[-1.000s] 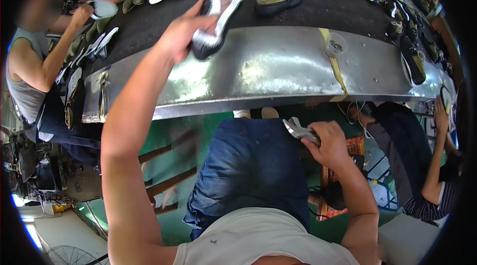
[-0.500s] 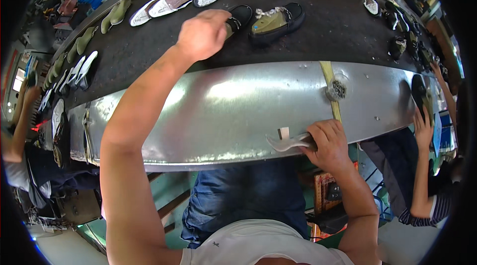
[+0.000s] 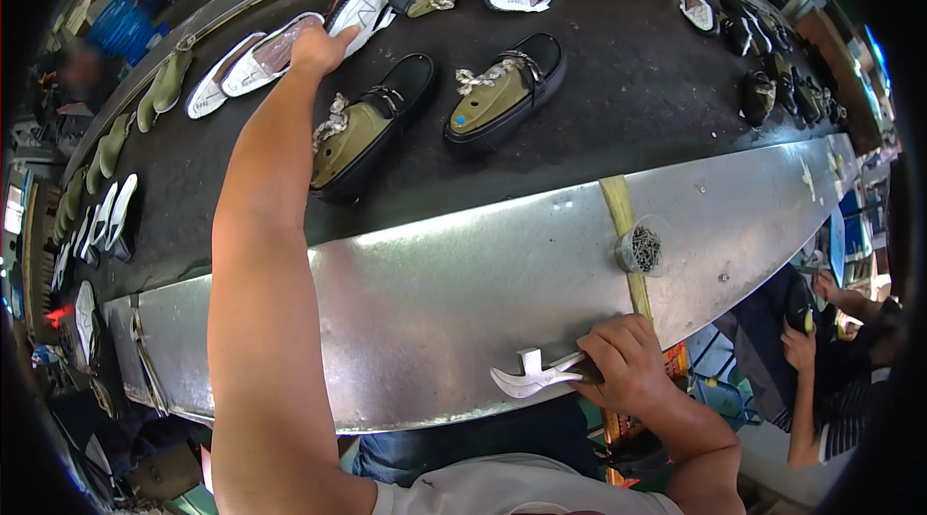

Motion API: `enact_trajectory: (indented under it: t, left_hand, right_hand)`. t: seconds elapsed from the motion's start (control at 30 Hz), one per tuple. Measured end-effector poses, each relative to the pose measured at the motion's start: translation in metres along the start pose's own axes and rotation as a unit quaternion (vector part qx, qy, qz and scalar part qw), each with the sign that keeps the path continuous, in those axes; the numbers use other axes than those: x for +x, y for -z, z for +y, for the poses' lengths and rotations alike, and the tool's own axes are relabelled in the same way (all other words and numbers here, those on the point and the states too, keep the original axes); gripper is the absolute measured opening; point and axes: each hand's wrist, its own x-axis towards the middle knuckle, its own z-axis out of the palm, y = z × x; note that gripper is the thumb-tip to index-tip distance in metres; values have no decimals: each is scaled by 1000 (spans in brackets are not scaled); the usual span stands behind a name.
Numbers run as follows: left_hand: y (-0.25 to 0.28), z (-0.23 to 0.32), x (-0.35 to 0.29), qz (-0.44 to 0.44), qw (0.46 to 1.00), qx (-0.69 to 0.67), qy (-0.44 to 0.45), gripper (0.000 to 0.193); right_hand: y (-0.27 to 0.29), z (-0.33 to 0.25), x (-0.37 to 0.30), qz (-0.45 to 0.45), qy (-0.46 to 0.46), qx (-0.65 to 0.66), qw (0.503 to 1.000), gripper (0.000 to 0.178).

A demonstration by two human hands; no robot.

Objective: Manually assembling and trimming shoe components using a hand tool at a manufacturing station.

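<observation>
My left hand [image 3: 323,47] reaches to the far left of the dark surface. Its fingers are closed at the near end of a white shoe upper [image 3: 365,11]. A second white upper with a brownish lining [image 3: 275,56] lies just left of that hand. Near the front edge of the metal ledge, my right hand [image 3: 626,361] is wrapped round a hammer [image 3: 537,376] with a curved, silvery head pointing left. Two black shoes with olive lasts inside, a left one [image 3: 372,124] and a right one [image 3: 507,95], lie between my hands, toes away from me.
A clear cup of small nails [image 3: 642,250] stands on the metal ledge [image 3: 435,312] beside a yellowish strap [image 3: 618,201]. Olive lasts [image 3: 166,88] and white pieces line the left. More shoes [image 3: 763,95] lie right, near a co-worker's hands [image 3: 801,346] holding a dark shoe.
My left hand has moved from the left black shoe to the white upper farther away. The view has shifted, and the hammer head has turned so its square face shows.
</observation>
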Motion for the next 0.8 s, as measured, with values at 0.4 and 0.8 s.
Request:
enact_trajectory:
  t: [0.4,0.8]
  left_hand:
    - [209,-67,-333,-60,668,-739,55,62]
    - [156,-83,-778,-136,772,-601,155,68]
  right_hand:
    - [-16,-15,-9,79,-6,-3,997,46]
    - [-42,-104,-138,100,-30,68,992,38]
